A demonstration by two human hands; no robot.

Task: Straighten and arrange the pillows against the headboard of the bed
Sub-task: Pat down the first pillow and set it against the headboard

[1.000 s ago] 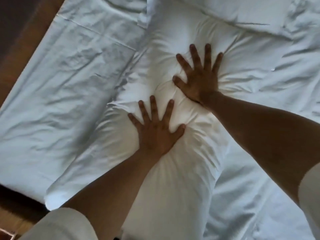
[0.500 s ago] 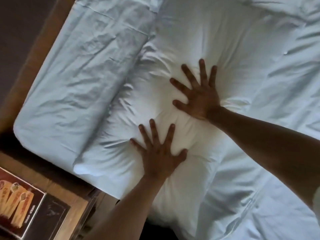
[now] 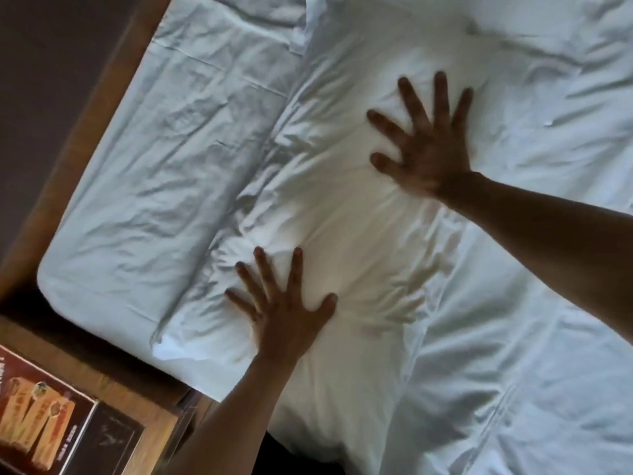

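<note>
A white pillow (image 3: 342,214) lies diagonally on the bed, wrinkled along its left side. My left hand (image 3: 286,313) lies flat on its near part, fingers spread and straight. My right hand (image 3: 428,145) presses flat on its far part, fingers spread too. Beside it, to the left, a second white pillow (image 3: 164,173) lies along the wooden headboard (image 3: 85,132). A further pillow edge (image 3: 534,18) shows at the top right.
The crumpled white duvet (image 3: 531,320) covers the bed to the right. A wooden bedside table (image 3: 144,406) stands at the lower left with a dark printed card (image 3: 41,416) on it. Dark wall fills the upper left.
Both hands have slid apart along the pillow, the right one toward its far end and the left one toward its near end. The view has shifted, showing more headboard and bedside table.
</note>
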